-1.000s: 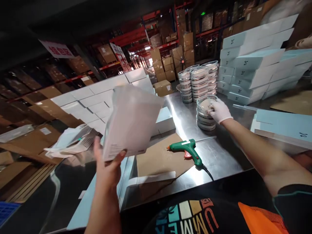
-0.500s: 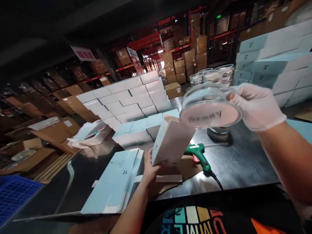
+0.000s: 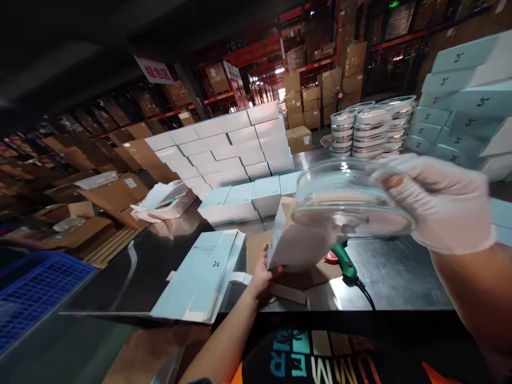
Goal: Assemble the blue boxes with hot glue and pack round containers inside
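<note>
- Since a moment ago, my gloved right hand has carried the round clear case closer, fingers pinching its rim.
- My left hand grips the open white box, standing on the cardboard sheet just below the case.

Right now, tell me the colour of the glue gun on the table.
Green, with a black cord; the glue gun shows in the head view, partly hidden behind the round clear container.

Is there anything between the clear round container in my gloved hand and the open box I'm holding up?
Nothing visible. The round container in the gloved right hand hangs just above the open box that the left hand holds.
</note>
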Motion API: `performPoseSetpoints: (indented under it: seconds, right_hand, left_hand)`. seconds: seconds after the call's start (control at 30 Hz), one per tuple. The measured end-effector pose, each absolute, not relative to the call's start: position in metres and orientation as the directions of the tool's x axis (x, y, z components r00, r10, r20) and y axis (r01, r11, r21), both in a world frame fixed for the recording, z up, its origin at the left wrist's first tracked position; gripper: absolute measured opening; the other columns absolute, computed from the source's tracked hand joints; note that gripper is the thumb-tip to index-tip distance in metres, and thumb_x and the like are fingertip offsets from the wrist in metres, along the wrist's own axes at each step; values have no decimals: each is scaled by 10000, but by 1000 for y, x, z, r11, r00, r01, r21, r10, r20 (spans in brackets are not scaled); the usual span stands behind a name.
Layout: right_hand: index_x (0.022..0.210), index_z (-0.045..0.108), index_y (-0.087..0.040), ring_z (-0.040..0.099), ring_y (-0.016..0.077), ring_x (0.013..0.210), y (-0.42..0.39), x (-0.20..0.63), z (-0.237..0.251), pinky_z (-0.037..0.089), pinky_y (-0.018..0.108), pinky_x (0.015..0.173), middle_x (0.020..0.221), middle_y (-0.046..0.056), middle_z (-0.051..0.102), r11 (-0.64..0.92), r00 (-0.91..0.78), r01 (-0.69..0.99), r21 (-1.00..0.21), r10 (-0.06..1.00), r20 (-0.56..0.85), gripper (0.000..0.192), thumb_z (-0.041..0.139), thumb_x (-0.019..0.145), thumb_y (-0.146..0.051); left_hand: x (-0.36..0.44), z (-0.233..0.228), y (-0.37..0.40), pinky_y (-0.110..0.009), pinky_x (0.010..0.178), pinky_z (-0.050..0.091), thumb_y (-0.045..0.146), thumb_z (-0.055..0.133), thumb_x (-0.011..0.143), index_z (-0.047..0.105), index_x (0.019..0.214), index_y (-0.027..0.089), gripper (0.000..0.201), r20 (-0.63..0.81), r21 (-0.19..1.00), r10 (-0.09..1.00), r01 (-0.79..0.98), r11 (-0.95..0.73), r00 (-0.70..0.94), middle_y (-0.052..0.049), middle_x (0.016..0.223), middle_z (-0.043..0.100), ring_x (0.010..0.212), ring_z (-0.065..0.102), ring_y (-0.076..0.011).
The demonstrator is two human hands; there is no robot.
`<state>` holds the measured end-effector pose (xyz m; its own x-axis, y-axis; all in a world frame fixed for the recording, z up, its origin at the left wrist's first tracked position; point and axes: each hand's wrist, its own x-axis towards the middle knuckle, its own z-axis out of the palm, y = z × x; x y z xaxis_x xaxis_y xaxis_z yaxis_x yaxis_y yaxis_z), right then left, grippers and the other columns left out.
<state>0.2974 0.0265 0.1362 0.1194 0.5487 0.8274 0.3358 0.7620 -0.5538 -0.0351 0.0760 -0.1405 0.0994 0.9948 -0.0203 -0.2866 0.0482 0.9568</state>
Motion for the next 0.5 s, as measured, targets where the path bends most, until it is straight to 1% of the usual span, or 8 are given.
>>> performPoseSetpoints:
  seconds: [0.07, 0.13, 0.17, 0.23, 0.3, 0.37, 0.43, 0.5]
  right_hand:
    - [863, 814, -255, 747, 244, 878, 31, 289, 131, 599, 409, 776, 962, 55, 815, 720, -99, 365, -590, 660, 745, 270, 775, 970, -500]
    - [918, 814, -236, 765, 301, 980, 42, 280, 123, 634, 474, 888, 1041, 91, 820, 685, -222, 473, -555, 702, 677, 323, 712, 986, -535]
    - [991, 820, -231, 762, 340, 1074, 48, 277, 118, 626, 524, 982, 1111, 112, 818, 682, -264, 532, -503, 697, 667, 324, 700, 981, -533]
    - [1245, 788, -232, 702, 390, 1294, 58, 275, 103, 554, 593, 1155, 1322, 140, 776, 680, -319, 597, -425, 688, 652, 392, 678, 985, -505]
    - [1520, 629, -274, 625, 380, 1438, 60, 277, 81, 519, 594, 1217, 1535, 133, 669, 677, -298, 575, -459, 696, 654, 542, 635, 1028, -501]
    - [1689, 408, -336, 577, 371, 1501, 54, 280, 50, 522, 592, 1220, 1677, 123, 541, 682, -231, 515, -519, 694, 682, 687, 599, 1061, -541]
    - [1758, 239, -363, 499, 404, 1564, 43, 280, 18, 489, 636, 1238, 1765, 141, 405, 710, -196, 504, -492, 649, 736, 847, 627, 1041, -593]
    - [1778, 166, -365, 397, 431, 1623, 35, 276, -5, 453, 674, 1251, 1813, 157, 289, 744, -215, 538, -396, 575, 789, 926, 666, 1025, -568]
  left_hand:
    - [-34, -141, 75, -476, 1088, 545, 549, 1064, 476, 362, 1596, 260, 1353, 5, 964, 989, -265, 36, 150, -155, 1448, 661, 1232, 698, -349]
    - [-31, -139, 73, -511, 1110, 535, 529, 1068, 468, 471, 1533, 222, 1260, 29, 985, 976, -171, 9, 217, -163, 1416, 677, 1269, 675, -385]
    - [-30, -137, 71, -525, 1134, 520, 504, 1072, 473, 525, 1493, 203, 1196, 38, 994, 968, -106, -12, 247, -167, 1404, 684, 1296, 657, -399]
    - [-27, -133, 68, -549, 1175, 488, 449, 1068, 516, 596, 1436, 182, 1068, 35, 999, 956, 27, -45, 290, -172, 1386, 697, 1329, 633, -414]
    - [-24, -130, 66, -577, 1202, 461, 415, 1058, 557, 614, 1433, 184, 1010, 37, 991, 954, 113, -74, 298, -172, 1403, 693, 1346, 620, -423]
    - [-23, -130, 65, -603, 1232, 427, 388, 1058, 567, 599, 1464, 186, 1028, 57, 981, 957, 161, -106, 284, -182, 1452, 670, 1376, 598, -438]
    - [-24, -132, 64, -614, 1256, 399, 354, 1061, 562, 569, 1508, 185, 1080, 83, 972, 961, 190, -136, 264, -199, 1497, 639, 1413, 567, -452]
    - [-25, -135, 64, -627, 1263, 390, 331, 1064, 551, 571, 1511, 183, 1089, 100, 969, 963, 197, -151, 250, -205, 1493, 634, 1441, 537, -468]
